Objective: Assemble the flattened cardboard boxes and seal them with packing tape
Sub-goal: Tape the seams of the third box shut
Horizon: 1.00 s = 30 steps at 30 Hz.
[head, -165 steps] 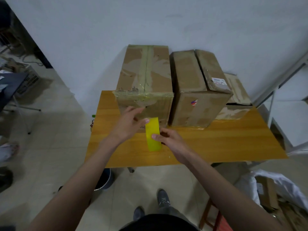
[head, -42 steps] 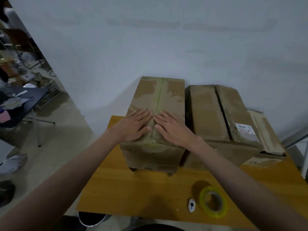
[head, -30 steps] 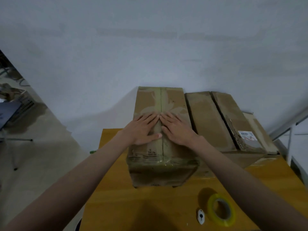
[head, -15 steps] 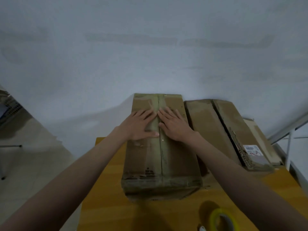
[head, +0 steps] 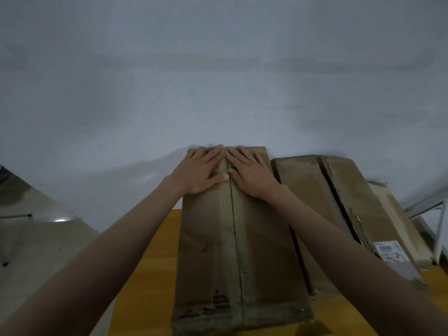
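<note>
Grey wall (head: 218, 69) fills the upper half, featureless, dim light overall. Wooden worktop (head: 150, 275) is mostly hidden under boxes and forearms; its near edge is cut off at the frame bottom, and only a yellow strip shows at 7 o'clock and a sliver at 5 o'clock. Taped cardboard box (head: 237, 251) lies lengthwise from 6 toward 12 o'clock at centre, far end at the wall; its near face is cut off at the bottom, with a tape strip (head: 225, 238) running along the top seam. Second box (head: 339, 214) sits just beside it at 3 o'clock, top seam gaping dark, label at its near right corner too blurred to read. A third box (head: 392, 214) beyond it is mostly hidden. Left hand (head: 201, 170) lies flat on the far end of the taped box, fingers straight and spread, thumb across the tape. Right hand (head: 252, 173) mirrors it on the other side of the seam, fingers straight, gripping nothing, index fingers nearly touching. Floor (head: 36, 238) open at 9 o'clock; a white frame (head: 436, 214) crowds the 3 o'clock edge.
</note>
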### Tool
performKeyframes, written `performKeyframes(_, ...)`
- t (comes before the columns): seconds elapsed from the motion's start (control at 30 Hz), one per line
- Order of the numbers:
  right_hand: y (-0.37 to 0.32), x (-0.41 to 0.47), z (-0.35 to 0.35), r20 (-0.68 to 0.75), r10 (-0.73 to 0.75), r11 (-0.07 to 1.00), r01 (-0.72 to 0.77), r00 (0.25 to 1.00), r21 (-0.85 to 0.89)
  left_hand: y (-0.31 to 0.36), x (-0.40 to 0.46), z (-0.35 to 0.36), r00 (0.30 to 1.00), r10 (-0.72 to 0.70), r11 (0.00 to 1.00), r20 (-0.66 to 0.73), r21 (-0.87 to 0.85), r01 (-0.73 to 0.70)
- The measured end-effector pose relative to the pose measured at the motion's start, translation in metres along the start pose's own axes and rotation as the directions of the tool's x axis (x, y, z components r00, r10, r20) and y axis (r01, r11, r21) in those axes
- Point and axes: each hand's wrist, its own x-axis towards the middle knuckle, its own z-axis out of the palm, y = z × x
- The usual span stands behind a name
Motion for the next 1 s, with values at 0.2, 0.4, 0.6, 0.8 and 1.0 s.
performKeyframes(0.2, -0.003, -0.005, 0.005, -0.100, -0.046, 0.999, 0.048, 0.994, 0.013, 0.001, -0.011, 0.012, 0.996, 0.013, 0.998, -0.089, -0.056, -0.018)
performKeyframes(0.4, -0.015, -0.013, 0.007, -0.186, -0.137, 0.991, 0.136, 0.973, -0.016, 0.004, -0.039, 0.019, 0.983, 0.028, 0.995, -0.182, -0.087, -0.045)
performKeyframes(0.6, -0.017, -0.011, 0.009, -0.199, -0.112, 0.988, 0.130, 0.974, 0.082, 0.005, -0.035, 0.017, 0.996, -0.008, 1.000, -0.094, -0.007, 0.007)
performKeyframes(0.8, -0.017, -0.011, 0.012, -0.167, -0.092, 0.990, 0.108, 0.982, 0.088, 0.006, -0.035, 0.023, 0.995, -0.023, 0.999, -0.097, -0.051, 0.018)
performKeyframes(1.0, -0.014, -0.012, 0.001, -0.109, -0.042, 0.987, 0.058, 0.993, 0.148, 0.011, -0.033, 0.015, 0.992, -0.077, 0.952, -0.101, -0.302, 0.043)
